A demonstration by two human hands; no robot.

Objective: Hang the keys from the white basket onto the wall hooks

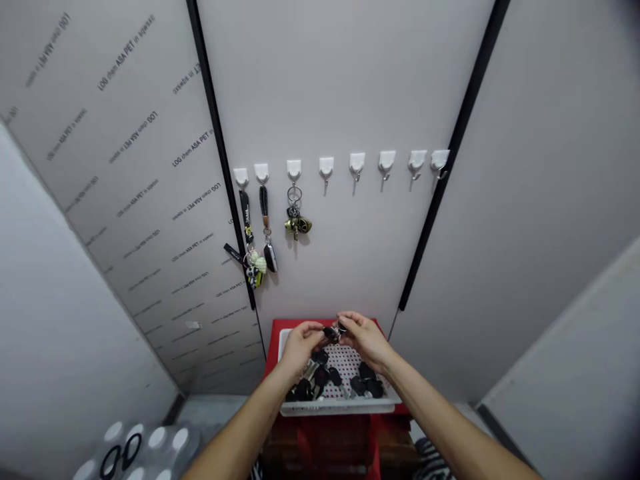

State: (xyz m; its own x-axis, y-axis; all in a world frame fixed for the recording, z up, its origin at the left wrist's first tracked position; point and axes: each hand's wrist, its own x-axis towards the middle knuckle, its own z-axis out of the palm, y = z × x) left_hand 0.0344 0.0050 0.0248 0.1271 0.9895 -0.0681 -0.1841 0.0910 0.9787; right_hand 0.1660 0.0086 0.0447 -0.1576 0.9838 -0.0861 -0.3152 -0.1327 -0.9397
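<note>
Above a white perforated basket [345, 404], both my hands meet on a small bunch of keys with a ring [332, 333]. My left hand [302, 343] pinches the dark part of a key at the bunch's left side. Fingers of my right hand [364, 337] are closed on the ring side. The exact shape of the bunch is partly hidden by my fingertips. Inside the basket, loose black-headed keys [317, 380] lie in a heap at the left, and a smaller group of black-headed keys [367, 381] lies at the right.
A row of white hooks [327, 167] runs along the wall panel. The three leftmost carry a strap with charms [256, 267], a black strap with a key fob [270, 256] and a bronze-coloured keychain [299, 223]. The basket stands on a red surface [276, 333]. White-capped bottles [157, 437] stand lower left.
</note>
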